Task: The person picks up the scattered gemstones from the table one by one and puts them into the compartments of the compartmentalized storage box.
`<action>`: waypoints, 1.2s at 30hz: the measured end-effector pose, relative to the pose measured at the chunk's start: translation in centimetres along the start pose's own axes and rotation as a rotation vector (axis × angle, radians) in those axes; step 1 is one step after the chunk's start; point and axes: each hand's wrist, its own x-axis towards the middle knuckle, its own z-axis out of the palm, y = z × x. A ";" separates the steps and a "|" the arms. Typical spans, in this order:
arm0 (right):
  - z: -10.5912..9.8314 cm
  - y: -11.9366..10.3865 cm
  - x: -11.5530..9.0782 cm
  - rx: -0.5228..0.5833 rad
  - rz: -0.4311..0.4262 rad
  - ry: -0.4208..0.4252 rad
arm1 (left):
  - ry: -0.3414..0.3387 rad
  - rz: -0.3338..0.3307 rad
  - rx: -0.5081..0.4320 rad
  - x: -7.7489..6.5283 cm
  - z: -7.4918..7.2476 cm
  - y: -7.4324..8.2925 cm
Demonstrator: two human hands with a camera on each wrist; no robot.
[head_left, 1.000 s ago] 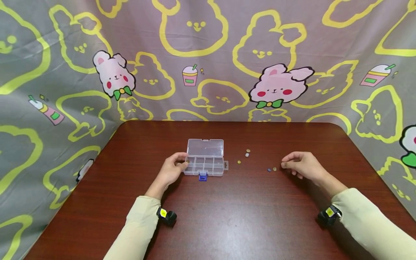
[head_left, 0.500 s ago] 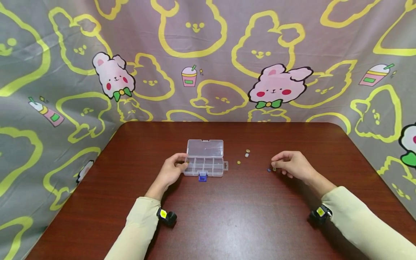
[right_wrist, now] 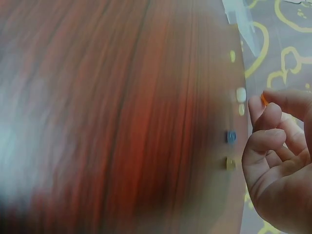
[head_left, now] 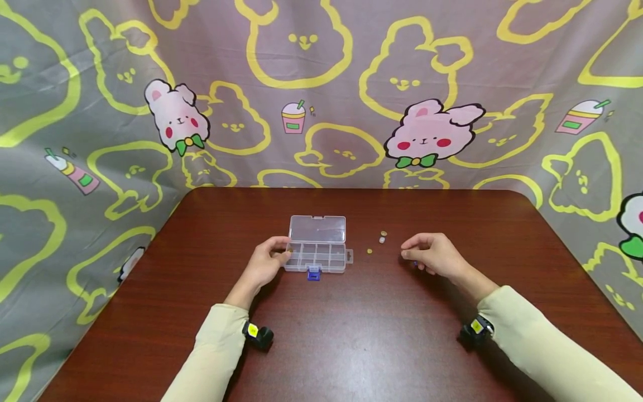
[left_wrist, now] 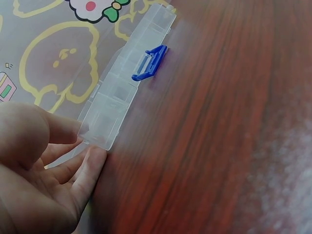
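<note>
A clear plastic compartment box (head_left: 322,269) stands on the table with its lid (head_left: 317,228) raised and a blue latch (left_wrist: 150,63) hanging at the front. My left hand (head_left: 265,262) grips its left end between thumb and fingers. In the right wrist view, my right hand (right_wrist: 280,146) pinches a small orange bead-like piece (right_wrist: 264,99) between thumb and forefinger, mostly hidden by the fingertips. That hand is raised over the table, right of the box. Just below its fingers in the head view lies a blue bead-like piece (head_left: 415,263); a yellowish one (right_wrist: 230,163) lies close by.
Between the box and my right hand lie a yellow piece (head_left: 369,251), a white piece (head_left: 382,240) and a brownish piece (head_left: 384,233). The brown wooden table (head_left: 321,346) meets a patterned cloth (head_left: 346,78) at the back and sides.
My right hand has moved left toward the box, passing over the yellowish and blue pieces. The left hand and the box have stayed in place.
</note>
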 end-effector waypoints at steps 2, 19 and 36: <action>0.5 -0.2 0.2 -0.003 -0.007 -0.003 | 0.001 0.000 -0.001 0.0 0.0 0.0; 4.5 -2.4 1.7 0.013 -0.065 -0.061 | 0.006 -0.011 0.001 0.0 0.0 -0.1; 7.7 -4.5 2.7 0.042 -0.091 -0.082 | 0.002 -0.014 -0.007 -0.1 0.1 0.1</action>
